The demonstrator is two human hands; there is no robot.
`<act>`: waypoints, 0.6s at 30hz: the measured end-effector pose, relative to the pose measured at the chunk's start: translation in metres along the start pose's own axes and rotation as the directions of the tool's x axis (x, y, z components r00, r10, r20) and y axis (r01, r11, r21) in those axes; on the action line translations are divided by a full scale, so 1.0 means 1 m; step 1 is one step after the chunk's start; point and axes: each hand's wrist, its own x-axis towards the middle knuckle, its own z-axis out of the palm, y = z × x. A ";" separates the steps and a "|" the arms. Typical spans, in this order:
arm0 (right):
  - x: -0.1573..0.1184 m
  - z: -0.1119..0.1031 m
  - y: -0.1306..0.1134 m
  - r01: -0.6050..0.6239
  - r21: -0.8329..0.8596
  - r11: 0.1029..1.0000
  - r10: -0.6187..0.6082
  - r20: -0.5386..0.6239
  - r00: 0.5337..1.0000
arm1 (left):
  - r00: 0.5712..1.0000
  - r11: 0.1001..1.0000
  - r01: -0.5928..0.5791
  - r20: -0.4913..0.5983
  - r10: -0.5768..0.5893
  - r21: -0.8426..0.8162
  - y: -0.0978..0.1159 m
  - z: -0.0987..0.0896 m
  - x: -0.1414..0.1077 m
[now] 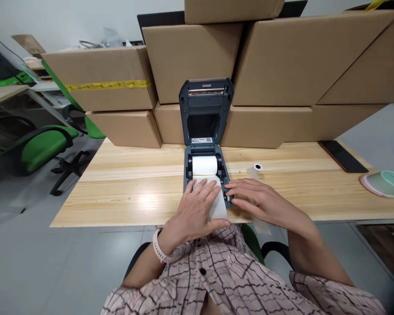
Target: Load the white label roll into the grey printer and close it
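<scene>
A dark grey label printer (223, 177) stands on the wooden table with its lid (206, 105) raised. Inside it sits a white paper roll (204, 166), and a strip of white paper (218, 206) runs from it toward the table's front edge. My left hand (198, 210) lies spread over this strip, fingers apart, pressing on it at the printer's front. My right hand (258, 199) touches the printer's front right corner, its fingers extended. A small roll (258, 167) with a translucent strip is to the right, partly behind my right hand.
Cardboard boxes (272, 61) are stacked along the table's back. A black phone (343, 156) and a green cup (389, 183) on a pink base are at the right of the wooden table (128, 188). Green chairs (46, 146) stand at the left.
</scene>
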 end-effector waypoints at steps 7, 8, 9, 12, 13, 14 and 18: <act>0.007 -0.008 0.016 -0.024 -0.046 0.999 0.020 -0.094 0.995 | 1.000 0.985 -0.008 0.022 0.004 0.173 0.014 0.006 0.002; 0.013 -0.012 0.017 -0.017 -0.055 0.998 0.010 -0.136 0.991 | 1.000 0.983 0.000 0.026 -0.005 0.185 0.015 0.007 0.003; 0.019 -0.016 0.019 -0.007 -0.066 0.998 -0.005 -0.180 0.984 | 1.000 0.981 0.006 0.029 -0.012 0.194 0.017 0.007 0.003; 0.038 -0.029 0.024 0.024 -0.108 0.994 -0.055 -0.290 0.955 | 1.000 0.977 -0.005 0.026 -0.001 0.214 0.017 0.010 0.002; 0.043 -0.033 0.025 0.030 -0.121 0.992 -0.066 -0.312 0.948 | 1.000 0.976 -0.010 0.025 0.004 0.218 0.017 0.010 0.001; 0.048 -0.036 0.026 0.032 -0.133 0.991 -0.074 -0.325 0.943 | 1.000 0.975 -0.013 0.027 0.007 0.220 0.016 0.011 0.000; 0.059 -0.040 0.029 0.045 -0.154 0.987 -0.097 -0.351 0.931 | 0.997 0.977 0.004 0.075 -0.020 0.213 0.018 0.010 -0.001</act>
